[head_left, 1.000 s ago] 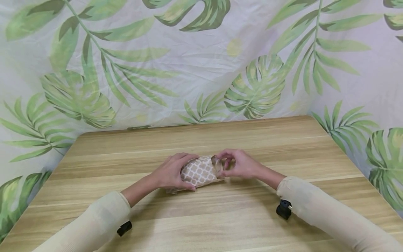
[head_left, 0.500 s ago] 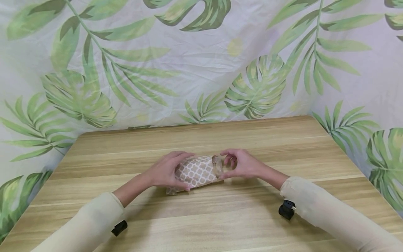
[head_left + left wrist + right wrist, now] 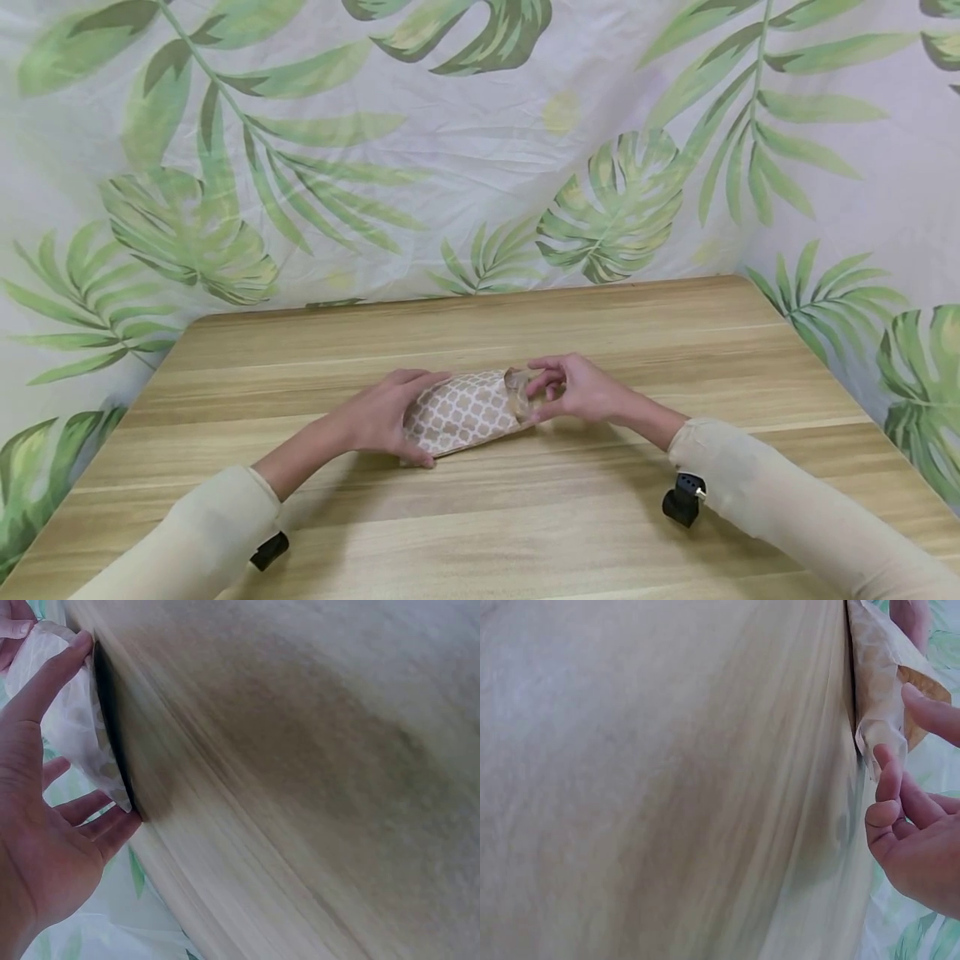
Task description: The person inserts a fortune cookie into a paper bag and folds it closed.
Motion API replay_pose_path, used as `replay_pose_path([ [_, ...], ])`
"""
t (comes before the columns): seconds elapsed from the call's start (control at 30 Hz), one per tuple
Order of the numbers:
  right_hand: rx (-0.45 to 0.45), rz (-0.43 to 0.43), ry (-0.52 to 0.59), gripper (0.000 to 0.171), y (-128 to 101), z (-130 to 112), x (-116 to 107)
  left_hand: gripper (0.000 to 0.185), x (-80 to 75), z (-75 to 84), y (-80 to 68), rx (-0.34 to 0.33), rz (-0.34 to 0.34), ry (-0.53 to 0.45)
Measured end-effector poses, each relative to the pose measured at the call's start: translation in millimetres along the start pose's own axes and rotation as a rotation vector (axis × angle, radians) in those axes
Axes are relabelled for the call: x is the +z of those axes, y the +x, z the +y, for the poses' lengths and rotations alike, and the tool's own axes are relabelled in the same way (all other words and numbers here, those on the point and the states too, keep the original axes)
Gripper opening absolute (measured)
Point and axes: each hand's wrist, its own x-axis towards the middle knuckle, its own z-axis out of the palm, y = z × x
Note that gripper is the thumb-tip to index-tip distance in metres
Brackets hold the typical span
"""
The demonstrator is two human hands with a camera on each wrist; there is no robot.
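A tan paper bag with a white lattice pattern lies on the table, bulging, its mouth facing right. My left hand grips its left end, thumb along the near edge and fingers along the far edge. In the left wrist view, that hand spans the bag from edge to edge. At the mouth, my right hand pinches with curled fingers. The right wrist view shows the right hand's fingertips on a crumpled, translucent piece there, the thumb by the brown inside. The bag's contents are hidden.
The wooden table extends all around the bag. A leaf-patterned cloth hangs behind it and down the right side. Black wrist cameras sit under both sleeves.
My left hand has slid left along the bag, uncovering more of its pattern. My right hand drew slightly away from the mouth, then came back with its fingers curled in further.
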Motion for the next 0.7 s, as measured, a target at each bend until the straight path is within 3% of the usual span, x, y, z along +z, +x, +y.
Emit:
replay_pose_path([
  [0.5,-0.029,0.029,0.122,0.071,3.8,2.4,3.4,0.115,1.8,1.0,0.2,-0.003,0.029,0.008],
  [0.7,-0.032,0.02,0.091,0.058,3.8,0.5,1.7,0.116,2.2,0.4,0.1,0.0,0.037,0.011],
])
